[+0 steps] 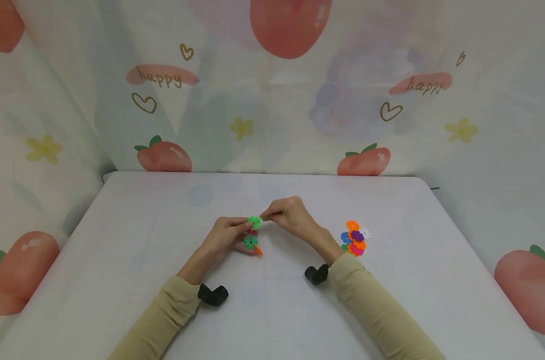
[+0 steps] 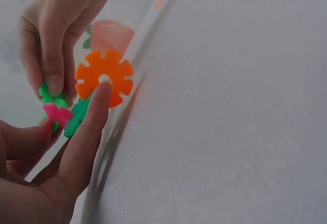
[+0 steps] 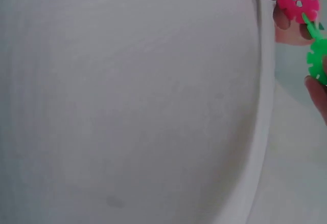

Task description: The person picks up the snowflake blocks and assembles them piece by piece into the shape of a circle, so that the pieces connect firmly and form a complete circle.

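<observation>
My left hand (image 1: 225,234) holds a small chain of notched plastic discs. In the left wrist view the chain has an orange disc (image 2: 118,75), a teal disc (image 2: 76,117) and a pink disc (image 2: 58,113), with a light green disc (image 2: 55,127) partly behind the pink one. The left index fingertip lies against the orange disc. Opposite, my right hand (image 1: 292,215) pinches a bright green disc (image 3: 317,60) between thumb and fingers. That disc meets the chain's edge-on green disc (image 3: 309,26); whether their notches are engaged I cannot tell.
A loose pile of discs (image 1: 355,237) in orange, blue, purple, pink, white and green lies right of my right hand. The table (image 1: 142,320) wears a white cover. A printed curtain (image 1: 272,100) stands behind it. Black wrist mounts (image 1: 214,296) stick out from both sleeves.
</observation>
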`<state>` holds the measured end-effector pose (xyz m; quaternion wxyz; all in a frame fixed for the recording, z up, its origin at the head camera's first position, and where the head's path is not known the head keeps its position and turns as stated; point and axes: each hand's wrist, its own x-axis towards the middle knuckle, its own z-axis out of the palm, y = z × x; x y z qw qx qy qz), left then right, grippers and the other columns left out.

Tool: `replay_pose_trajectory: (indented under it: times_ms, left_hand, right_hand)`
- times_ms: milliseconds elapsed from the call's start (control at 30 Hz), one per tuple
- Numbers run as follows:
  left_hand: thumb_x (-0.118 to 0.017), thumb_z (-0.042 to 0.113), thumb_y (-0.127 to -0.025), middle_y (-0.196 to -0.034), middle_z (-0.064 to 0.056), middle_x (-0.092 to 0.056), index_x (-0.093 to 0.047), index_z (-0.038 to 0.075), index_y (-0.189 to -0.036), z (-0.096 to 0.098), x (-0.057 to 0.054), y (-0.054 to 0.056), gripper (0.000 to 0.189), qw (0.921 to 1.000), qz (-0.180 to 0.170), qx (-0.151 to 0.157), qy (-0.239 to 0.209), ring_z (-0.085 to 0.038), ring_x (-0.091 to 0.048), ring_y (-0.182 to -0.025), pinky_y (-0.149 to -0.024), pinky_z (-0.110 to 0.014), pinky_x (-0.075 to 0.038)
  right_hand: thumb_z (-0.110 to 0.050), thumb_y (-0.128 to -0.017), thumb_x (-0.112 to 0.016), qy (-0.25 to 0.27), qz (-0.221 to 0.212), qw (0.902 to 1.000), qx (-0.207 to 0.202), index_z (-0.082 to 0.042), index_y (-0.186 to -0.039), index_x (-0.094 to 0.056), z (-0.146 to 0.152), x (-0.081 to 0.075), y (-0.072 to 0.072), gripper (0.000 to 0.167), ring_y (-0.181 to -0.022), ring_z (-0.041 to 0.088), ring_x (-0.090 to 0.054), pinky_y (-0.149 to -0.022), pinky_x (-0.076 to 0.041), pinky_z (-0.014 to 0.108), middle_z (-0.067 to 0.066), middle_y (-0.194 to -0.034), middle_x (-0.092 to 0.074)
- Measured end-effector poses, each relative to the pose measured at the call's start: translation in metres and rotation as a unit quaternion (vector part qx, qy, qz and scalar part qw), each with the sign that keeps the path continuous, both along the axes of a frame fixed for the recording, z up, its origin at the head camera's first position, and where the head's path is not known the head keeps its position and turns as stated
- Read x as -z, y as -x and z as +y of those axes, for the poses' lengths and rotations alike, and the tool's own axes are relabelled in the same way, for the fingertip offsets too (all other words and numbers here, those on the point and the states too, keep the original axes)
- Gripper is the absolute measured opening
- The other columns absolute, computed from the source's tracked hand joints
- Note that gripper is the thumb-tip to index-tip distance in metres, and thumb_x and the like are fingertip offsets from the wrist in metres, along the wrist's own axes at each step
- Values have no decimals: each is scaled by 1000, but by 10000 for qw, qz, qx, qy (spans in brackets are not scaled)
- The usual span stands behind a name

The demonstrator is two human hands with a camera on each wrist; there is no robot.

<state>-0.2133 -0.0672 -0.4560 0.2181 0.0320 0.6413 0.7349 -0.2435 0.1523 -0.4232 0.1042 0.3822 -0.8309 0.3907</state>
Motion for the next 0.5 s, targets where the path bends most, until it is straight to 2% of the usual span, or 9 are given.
replay_pose_trajectory:
  times_ms: [133,233,400,500]
  left_hand:
    - [-61,5,-103,-103,-22,-72,-67,-10,-127,3,0,-1,29,9999,-12,-157,-2,-20,-71,-81,-70,-47,-64]
    - [-60,7,-103,-104,-20,-73,-68,-9,-126,4,-2,-2,29,9997,116,-128,144,-17,-70,-82,-71,-42,-65]
    - [-58,9,-104,-116,-20,-74,-62,0,-138,1,-7,-1,36,9966,417,395,587,-18,-74,-94,-85,-32,-62]
    - [-56,14,-105,-123,-21,-71,-56,2,-145,-4,-9,0,42,9925,574,783,738,-22,-75,-101,-92,-34,-60]
  right_hand:
    - [9,-80,-81,10,123,9999,-71,-1,-85,-83,-1,2,1,11,-77,23,-77,-70,-62,26,10,-83,-79]
    - [8,-81,-81,73,106,9999,-49,-1,-86,-82,-1,3,2,10,-79,23,-77,-73,-62,27,10,-85,-79]
    - [8,-83,-80,54,2,10000,-20,-3,-93,-82,-1,3,3,14,-88,22,-77,-81,-62,30,7,-94,-80]
    - [8,-85,-78,-73,-40,9998,-182,-3,-96,-82,-4,1,0,16,-92,23,-76,-83,-62,34,7,-97,-79]
